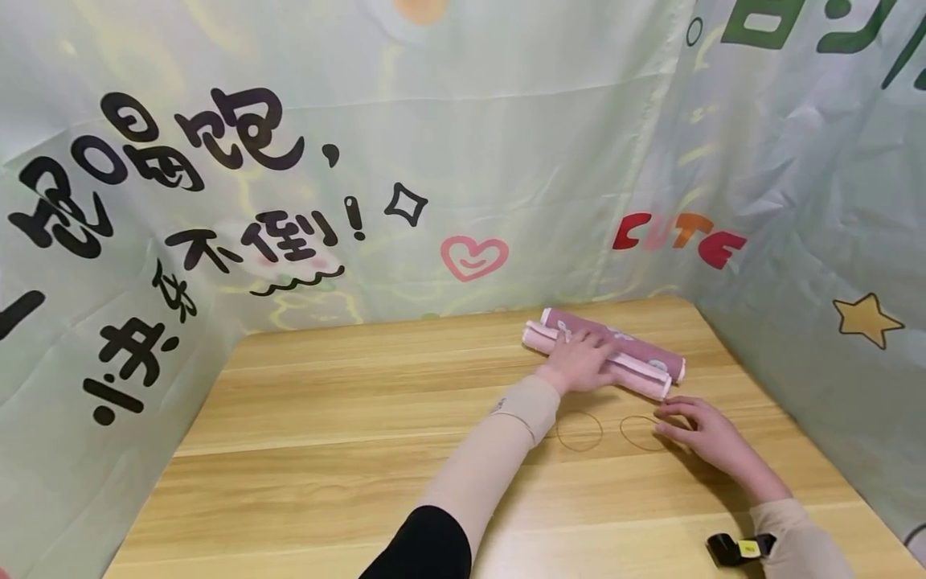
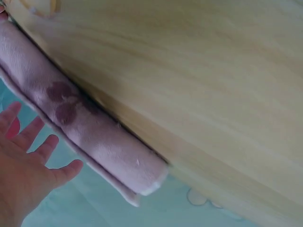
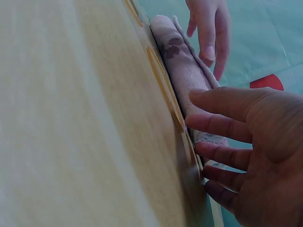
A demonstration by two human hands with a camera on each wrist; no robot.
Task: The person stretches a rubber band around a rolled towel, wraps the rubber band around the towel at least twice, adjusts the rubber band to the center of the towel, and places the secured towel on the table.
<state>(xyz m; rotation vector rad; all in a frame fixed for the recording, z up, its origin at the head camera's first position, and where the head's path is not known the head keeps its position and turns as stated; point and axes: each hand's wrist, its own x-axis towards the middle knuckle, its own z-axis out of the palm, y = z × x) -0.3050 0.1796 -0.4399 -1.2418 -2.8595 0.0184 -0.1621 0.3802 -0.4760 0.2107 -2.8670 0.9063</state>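
A rolled pink towel point(image 1: 637, 354) with darker paw prints lies at the far right of the wooden table point(image 1: 325, 418). My left hand point(image 1: 579, 363) rests flat on top of the roll, fingers straight; in the left wrist view the hand point(image 2: 26, 165) lies spread beside the towel roll point(image 2: 90, 127). Two thin rubber bands lie just in front of the roll, one point(image 1: 579, 431) by my left wrist, the other point(image 1: 640, 433) under the fingertips of my right hand point(image 1: 698, 426). In the right wrist view that hand point(image 3: 236, 156) touches the table with fairly straight fingers at a band point(image 3: 163, 87).
Printed green cloth walls point(image 1: 463, 161) close the table in at the back, left and right. The roll lies close to the right wall. A black strap with a yellow tag point(image 1: 738, 548) sits on my right wrist. Bare wood spreads across the left and front.
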